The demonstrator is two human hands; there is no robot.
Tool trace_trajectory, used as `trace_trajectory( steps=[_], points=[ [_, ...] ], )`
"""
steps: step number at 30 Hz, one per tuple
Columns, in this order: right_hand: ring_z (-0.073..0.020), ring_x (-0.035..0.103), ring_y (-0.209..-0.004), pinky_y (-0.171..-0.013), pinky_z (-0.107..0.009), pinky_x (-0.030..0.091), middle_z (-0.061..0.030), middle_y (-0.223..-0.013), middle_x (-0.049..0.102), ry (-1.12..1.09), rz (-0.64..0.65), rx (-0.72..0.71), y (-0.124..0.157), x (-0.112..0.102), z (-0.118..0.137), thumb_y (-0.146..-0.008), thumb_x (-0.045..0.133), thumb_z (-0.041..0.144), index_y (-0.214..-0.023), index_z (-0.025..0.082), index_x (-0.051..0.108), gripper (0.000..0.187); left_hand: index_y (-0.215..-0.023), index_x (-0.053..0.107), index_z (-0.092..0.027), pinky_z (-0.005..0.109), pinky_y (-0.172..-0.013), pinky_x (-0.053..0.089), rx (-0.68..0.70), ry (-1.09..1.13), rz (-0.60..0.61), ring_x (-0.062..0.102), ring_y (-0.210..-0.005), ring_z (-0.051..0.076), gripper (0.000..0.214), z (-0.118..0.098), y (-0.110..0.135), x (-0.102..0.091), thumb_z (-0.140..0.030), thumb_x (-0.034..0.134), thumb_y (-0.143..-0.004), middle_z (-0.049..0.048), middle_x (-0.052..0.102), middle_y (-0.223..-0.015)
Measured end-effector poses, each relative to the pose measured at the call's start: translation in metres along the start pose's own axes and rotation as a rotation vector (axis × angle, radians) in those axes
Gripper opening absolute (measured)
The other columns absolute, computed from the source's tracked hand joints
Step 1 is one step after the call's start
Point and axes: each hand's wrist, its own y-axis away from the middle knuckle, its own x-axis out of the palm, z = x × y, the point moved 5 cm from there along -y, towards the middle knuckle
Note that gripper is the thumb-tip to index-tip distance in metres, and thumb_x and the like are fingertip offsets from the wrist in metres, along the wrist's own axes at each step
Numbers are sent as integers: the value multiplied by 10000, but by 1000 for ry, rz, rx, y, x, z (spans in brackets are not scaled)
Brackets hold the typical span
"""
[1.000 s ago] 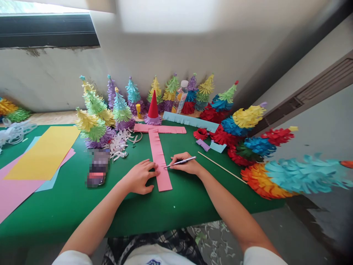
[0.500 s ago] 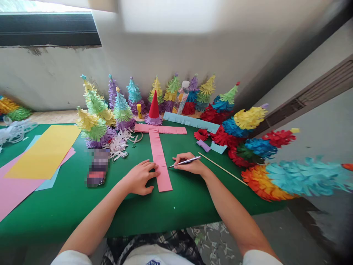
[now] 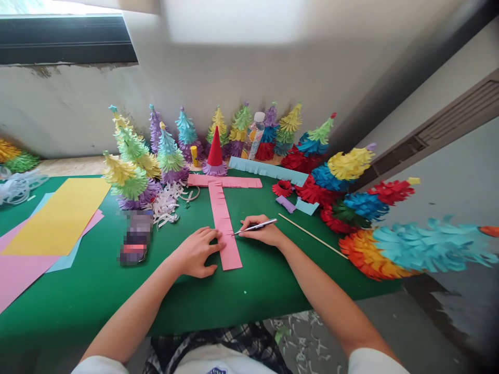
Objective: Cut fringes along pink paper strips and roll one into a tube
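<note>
A pink paper strip (image 3: 229, 253) with short slits along its edge lies lengthwise on the green table, its far end meeting a second pink strip (image 3: 246, 182) laid crosswise. My left hand (image 3: 197, 251) lies with fingers spread, its fingertips pressing on the left edge of the near strip. In my right hand (image 3: 260, 230) is a slim silver pen-shaped craft knife (image 3: 265, 224), gripped like a pen. Its tip touches the strip's right edge, close to my left fingertips. Behind them stands a red paper cone (image 3: 215, 150) with a purple fringed base.
Several fringed paper trees (image 3: 134, 140) line the back and right side, around a plastic bottle (image 3: 256, 136) and a yellow glue stick (image 3: 194, 156). A thin stick (image 3: 312, 236) lies right. Leftward are a phone (image 3: 136, 238), paper scraps (image 3: 167, 205) and coloured sheets (image 3: 58, 218).
My right hand and the craft knife have moved slightly left, bringing the tip from beside the strip onto its edge. My left hand stays on the strip. The view has shifted a little.
</note>
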Motion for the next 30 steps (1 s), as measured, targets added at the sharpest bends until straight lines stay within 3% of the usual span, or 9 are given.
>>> trace_trajectory(
  steps=[9, 15, 25, 30],
  points=[
    [-175, 653, -680, -792, -369, 513, -39, -771, 728, 25, 4, -35, 0, 8, 4, -688, 749, 367, -726, 182, 694, 197, -1257, 535, -185, 486, -1082, 294, -15, 8, -12, 432, -1242, 318, 601, -1, 1, 1, -370, 624, -692, 156, 475, -1306],
    [-168, 641, -654, -770, -366, 519, -15, -716, 701, -90, -141, 25, 14, 6, -1, -665, 763, 366, -704, 192, 656, 208, -1330, 470, -162, 466, -1094, 293, -16, 1, 2, 380, -1303, 313, 668, -4, 5, 4, -367, 600, -708, 153, 464, -1345],
    [-155, 619, -613, -581, -273, 481, -28, -691, 690, -62, -24, 20, -8, 12, 4, -636, 777, 402, -706, 167, 667, 269, -1351, 436, -133, 455, -1120, 266, -23, 1, -5, 330, -1349, 300, 688, 7, 2, 7, -392, 597, -735, 158, 431, -1405],
    [-152, 617, -615, -585, -264, 475, -35, -702, 695, -22, -9, 19, -9, 13, 6, -640, 775, 410, -711, 158, 679, 278, -1344, 449, -196, 465, -1102, 291, 0, 30, -9, 326, -1350, 305, 669, 7, 4, 5, -402, 614, -729, 129, 434, -1404]
  ],
)
